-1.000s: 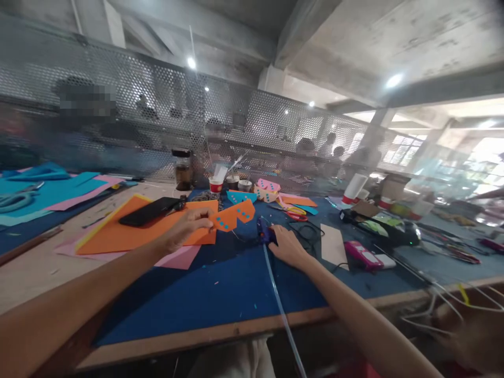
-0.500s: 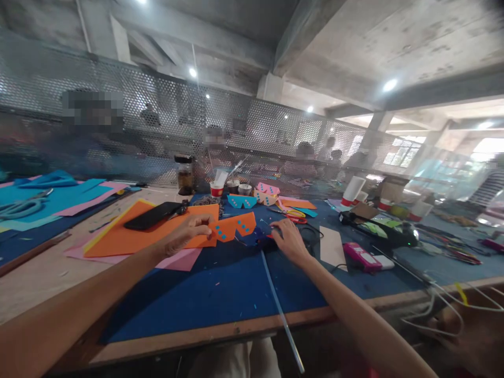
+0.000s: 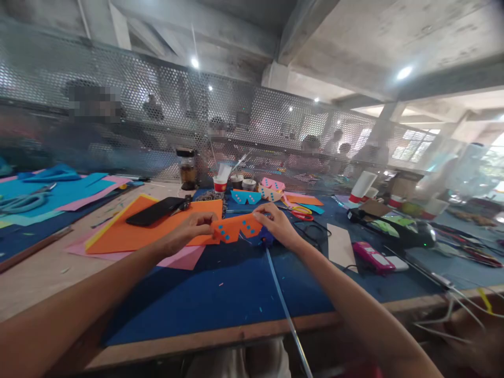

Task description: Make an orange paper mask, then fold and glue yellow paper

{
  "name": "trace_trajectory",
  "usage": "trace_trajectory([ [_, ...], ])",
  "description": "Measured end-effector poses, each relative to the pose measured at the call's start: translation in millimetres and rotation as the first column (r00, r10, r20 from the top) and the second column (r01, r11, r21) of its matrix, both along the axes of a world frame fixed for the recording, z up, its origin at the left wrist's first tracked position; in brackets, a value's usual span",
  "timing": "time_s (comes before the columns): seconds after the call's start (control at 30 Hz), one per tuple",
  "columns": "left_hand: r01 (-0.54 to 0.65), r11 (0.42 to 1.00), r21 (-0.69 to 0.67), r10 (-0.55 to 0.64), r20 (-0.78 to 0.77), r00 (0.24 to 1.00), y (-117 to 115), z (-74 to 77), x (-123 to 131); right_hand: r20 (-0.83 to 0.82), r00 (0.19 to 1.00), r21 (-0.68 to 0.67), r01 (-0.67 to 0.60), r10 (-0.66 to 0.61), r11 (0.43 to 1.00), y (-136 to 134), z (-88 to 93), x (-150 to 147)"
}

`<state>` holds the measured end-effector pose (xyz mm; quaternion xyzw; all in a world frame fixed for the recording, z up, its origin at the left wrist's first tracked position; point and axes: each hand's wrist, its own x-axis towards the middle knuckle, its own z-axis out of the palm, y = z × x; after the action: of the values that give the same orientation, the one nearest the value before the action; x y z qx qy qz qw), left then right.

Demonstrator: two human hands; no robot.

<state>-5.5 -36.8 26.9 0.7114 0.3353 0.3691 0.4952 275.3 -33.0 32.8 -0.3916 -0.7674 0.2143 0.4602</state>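
Note:
An orange paper mask (image 3: 232, 229) shaped like eyeglasses, with blue dots on it, is held up over the blue table mat (image 3: 220, 294). My left hand (image 3: 200, 227) pinches its left end between thumb and fingers. At its upper right end, my right hand (image 3: 276, 224) is closed on the edge of the same mask. Just below my right hand lies a blue glue gun (image 3: 266, 237), partly hidden, with a clear glue stick (image 3: 285, 310) running from it past the table's front edge.
Orange sheets (image 3: 118, 231) with a black phone (image 3: 155, 211) lie at left. Behind stand a lidded jar (image 3: 188, 170), a paper cup (image 3: 219, 185) and finished-looking blue glasses (image 3: 246, 197). Scissors (image 3: 301, 212), a beige card (image 3: 342, 247) and a magenta tool (image 3: 373, 256) lie rightward. A perforated screen (image 3: 236, 126) stands behind.
My right hand has moved left and up from beside the glue gun and taken hold of the mask's right end. My left hand still holds the other end.

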Motion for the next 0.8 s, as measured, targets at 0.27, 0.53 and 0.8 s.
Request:
trace_trajectory([
  [0.27,0.008,0.998,-0.057,-0.008,0.014,1.000,-2.0,-7.6,8.1,-0.093,0.996,0.014,-0.005,0.007,1.000,-7.5,-6.6,0.2],
  [0.53,0.031,0.991,-0.127,-0.040,-0.075,0.996,-10.0,-10.1,15.1,-0.066,0.997,0.089,-0.021,0.027,0.996,-15.5,-9.4,0.6],
  [0.8,0.011,0.990,-0.142,-0.023,-0.087,0.996,-10.4,-15.1,16.9,-0.065,0.998,0.130,-0.018,0.027,0.991,-18.1,-11.4,-1.5],
])
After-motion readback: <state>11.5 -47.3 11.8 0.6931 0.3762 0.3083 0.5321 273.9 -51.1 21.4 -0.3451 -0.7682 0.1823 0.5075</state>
